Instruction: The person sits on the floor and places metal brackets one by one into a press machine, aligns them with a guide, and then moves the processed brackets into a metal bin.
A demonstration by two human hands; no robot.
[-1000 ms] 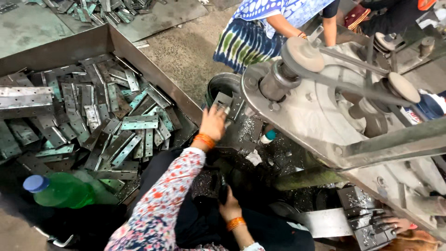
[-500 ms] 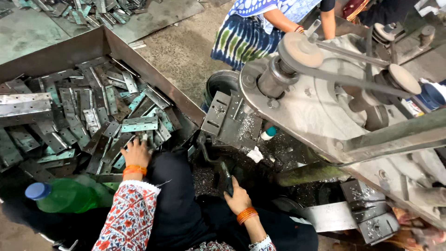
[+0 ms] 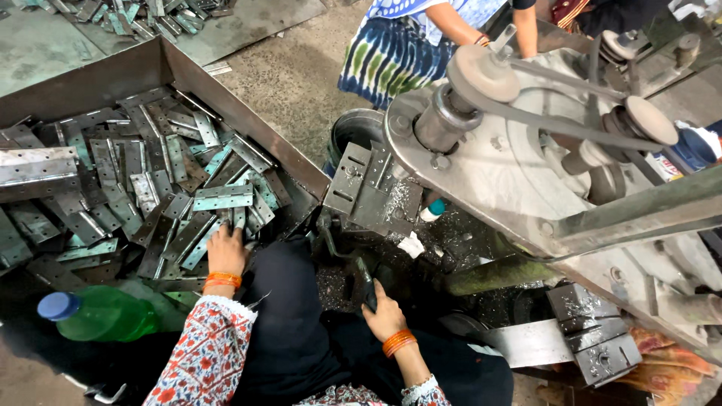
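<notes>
The left hand (image 3: 226,252) lies fingers-down, loosely curled, on the metal plates (image 3: 150,195) in the rusty bin (image 3: 248,124) at centre-left; the right hand (image 3: 382,314) grips a dark lever (image 3: 366,284) at lower centre. Best to pinch one plate cleanly, minding the sharp edges.

A rough grey concrete floor (image 3: 289,71) runs between a flat green-grey metal sheet (image 3: 45,49) and a belt-driven grey steel machine (image 3: 526,162), in daylight.

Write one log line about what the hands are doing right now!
left hand: reaching into metal plates in tray | right hand: gripping dark lever handle | green bottle: lying nearby
</notes>
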